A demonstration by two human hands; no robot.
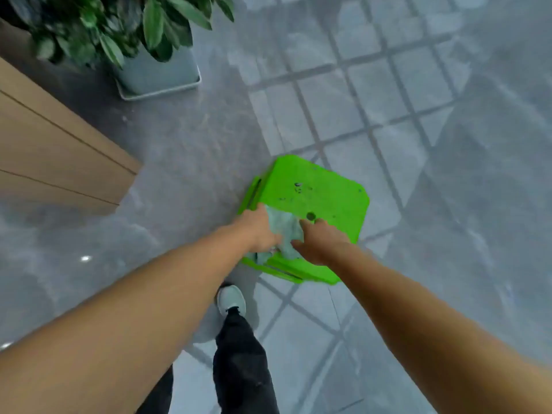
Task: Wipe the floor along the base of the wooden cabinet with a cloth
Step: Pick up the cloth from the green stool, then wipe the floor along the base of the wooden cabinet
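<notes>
Both hands are bunched on a pale green cloth that lies crumpled on the near edge of a bright green plastic stool. The left hand grips the cloth's left side, fingers curled down into the fabric and over the stool's edge. The right hand pinches the cloth's right side, thumb and fingers closed on a fold; how firmly is hard to tell through the blur. A tail of cloth hangs over the stool's front, below the hands.

The stool's flat top carries dark specks and a round dark spot just beyond the right hand. It stands on a glossy grey tiled floor that reflects a window grid. Directly below the stool in view, a light sneaker and a dark trouser leg show between the forearms. To the stool's left, apart from it, is the corner of the wooden cabinet, with horizontal seams. Beyond the stool, up and left, stands a leafy potted plant in a square pale planter on a tray.
</notes>
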